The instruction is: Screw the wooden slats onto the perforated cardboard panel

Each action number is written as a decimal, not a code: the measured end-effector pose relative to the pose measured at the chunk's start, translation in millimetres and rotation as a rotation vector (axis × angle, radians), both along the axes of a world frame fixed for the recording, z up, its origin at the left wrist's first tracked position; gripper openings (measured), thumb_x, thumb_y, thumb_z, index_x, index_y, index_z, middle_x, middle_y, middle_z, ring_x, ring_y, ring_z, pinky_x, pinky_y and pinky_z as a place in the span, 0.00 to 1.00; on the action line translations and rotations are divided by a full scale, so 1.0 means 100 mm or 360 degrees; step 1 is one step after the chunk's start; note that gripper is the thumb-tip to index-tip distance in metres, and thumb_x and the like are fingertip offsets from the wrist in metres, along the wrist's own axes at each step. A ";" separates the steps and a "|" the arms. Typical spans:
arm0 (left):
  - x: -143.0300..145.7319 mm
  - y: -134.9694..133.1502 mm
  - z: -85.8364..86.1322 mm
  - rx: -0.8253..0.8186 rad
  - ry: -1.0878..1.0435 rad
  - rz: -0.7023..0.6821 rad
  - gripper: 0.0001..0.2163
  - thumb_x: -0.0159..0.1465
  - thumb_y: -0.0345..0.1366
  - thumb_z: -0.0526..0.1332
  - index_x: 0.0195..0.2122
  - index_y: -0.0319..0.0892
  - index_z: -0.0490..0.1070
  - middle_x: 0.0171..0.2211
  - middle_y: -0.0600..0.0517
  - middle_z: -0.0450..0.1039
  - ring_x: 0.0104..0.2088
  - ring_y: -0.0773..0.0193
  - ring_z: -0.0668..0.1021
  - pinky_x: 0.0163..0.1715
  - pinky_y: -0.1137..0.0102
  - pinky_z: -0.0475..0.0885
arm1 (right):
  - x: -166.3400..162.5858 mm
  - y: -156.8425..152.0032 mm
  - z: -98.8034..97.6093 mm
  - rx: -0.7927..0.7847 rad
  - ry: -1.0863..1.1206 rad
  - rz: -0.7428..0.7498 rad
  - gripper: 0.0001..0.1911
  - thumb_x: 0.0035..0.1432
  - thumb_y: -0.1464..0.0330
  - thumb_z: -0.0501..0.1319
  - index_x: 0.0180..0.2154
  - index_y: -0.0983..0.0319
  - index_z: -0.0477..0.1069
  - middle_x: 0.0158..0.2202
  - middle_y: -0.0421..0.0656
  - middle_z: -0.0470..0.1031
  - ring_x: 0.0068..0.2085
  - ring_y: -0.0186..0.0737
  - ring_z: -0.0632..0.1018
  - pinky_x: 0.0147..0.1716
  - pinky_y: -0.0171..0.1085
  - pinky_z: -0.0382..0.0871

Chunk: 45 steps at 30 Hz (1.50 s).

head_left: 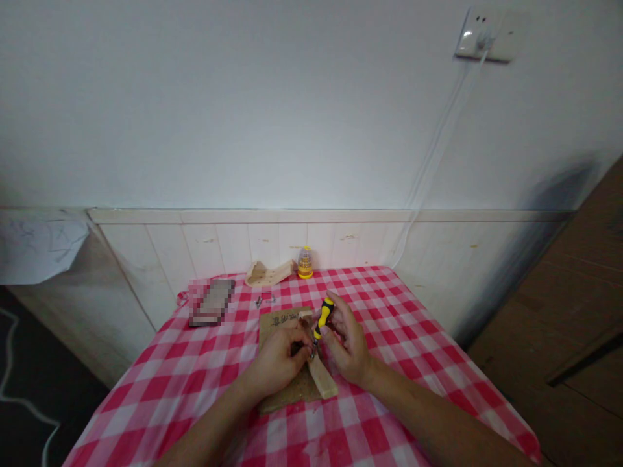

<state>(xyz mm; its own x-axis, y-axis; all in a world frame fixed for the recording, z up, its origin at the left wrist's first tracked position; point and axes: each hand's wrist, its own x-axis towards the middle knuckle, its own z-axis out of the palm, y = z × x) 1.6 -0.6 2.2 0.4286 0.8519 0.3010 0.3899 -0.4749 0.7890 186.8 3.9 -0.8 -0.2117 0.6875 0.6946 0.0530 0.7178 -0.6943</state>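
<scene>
My right hand [351, 344] is closed around a yellow and black screwdriver [325, 314], which tilts with its tip down toward a wooden piece. That pale wooden piece [322, 379] lies slantwise on a brown board [280, 399] with dark handwriting near its far edge. My left hand [287, 353] has its fingers pinched together beside the screwdriver's tip, over the wood. Whatever sits between those fingertips is too small and too hidden to make out.
A red and white checked cloth [389, 415] covers the table. Behind the board lie small metal parts [265, 299], a curved wooden piece [268, 274] and a yellow bit holder [305, 263]. A blurred flat object [213, 303] lies at left. A cable [438, 139] hangs from the wall socket [487, 35].
</scene>
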 end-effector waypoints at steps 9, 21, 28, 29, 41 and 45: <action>-0.01 0.00 0.00 0.0044 -0.0001 -0.0022 0.08 0.62 0.28 0.61 0.27 0.44 0.75 0.33 0.50 0.78 0.39 0.58 0.78 0.41 0.65 0.71 | 0.02 -0.02 -0.01 -0.0065 0.0046 0.0086 0.27 0.73 0.59 0.56 0.68 0.53 0.55 0.46 0.48 0.78 0.43 0.45 0.83 0.42 0.45 0.80; -0.01 0.00 0.00 0.0035 -0.0017 -0.0005 0.08 0.63 0.30 0.61 0.27 0.44 0.76 0.34 0.49 0.77 0.39 0.58 0.78 0.41 0.65 0.71 | 0.03 -0.03 -0.02 -0.0062 0.0031 0.0084 0.27 0.73 0.59 0.56 0.68 0.53 0.55 0.47 0.49 0.80 0.43 0.45 0.84 0.41 0.44 0.81; 0.00 -0.01 0.01 0.0018 -0.0030 -0.0017 0.09 0.64 0.30 0.61 0.27 0.43 0.75 0.35 0.49 0.76 0.41 0.57 0.78 0.43 0.65 0.71 | 0.03 -0.02 -0.01 -0.0065 0.0037 0.0104 0.26 0.73 0.60 0.56 0.68 0.52 0.55 0.48 0.48 0.80 0.43 0.45 0.84 0.41 0.43 0.81; -0.01 -0.01 0.01 0.0020 -0.0032 -0.0020 0.09 0.64 0.30 0.61 0.27 0.43 0.75 0.35 0.49 0.76 0.41 0.57 0.78 0.44 0.65 0.71 | 0.03 -0.02 -0.01 -0.0058 0.0030 0.0116 0.26 0.73 0.60 0.56 0.68 0.52 0.55 0.48 0.48 0.80 0.44 0.44 0.84 0.42 0.43 0.81; -0.01 -0.01 0.02 -0.0019 -0.0054 -0.0034 0.08 0.63 0.28 0.60 0.27 0.43 0.74 0.38 0.48 0.77 0.43 0.56 0.78 0.44 0.64 0.71 | 0.00 0.00 -0.04 0.0133 -0.0133 -0.0226 0.27 0.63 0.70 0.64 0.62 0.54 0.64 0.48 0.47 0.79 0.43 0.45 0.83 0.41 0.42 0.81; -0.01 -0.01 0.01 -0.0021 0.0010 -0.0027 0.08 0.63 0.28 0.60 0.27 0.42 0.74 0.36 0.49 0.76 0.41 0.56 0.77 0.42 0.65 0.70 | -0.02 0.00 -0.02 0.0106 -0.0073 -0.0209 0.28 0.61 0.72 0.65 0.61 0.53 0.65 0.46 0.45 0.79 0.39 0.42 0.82 0.39 0.40 0.81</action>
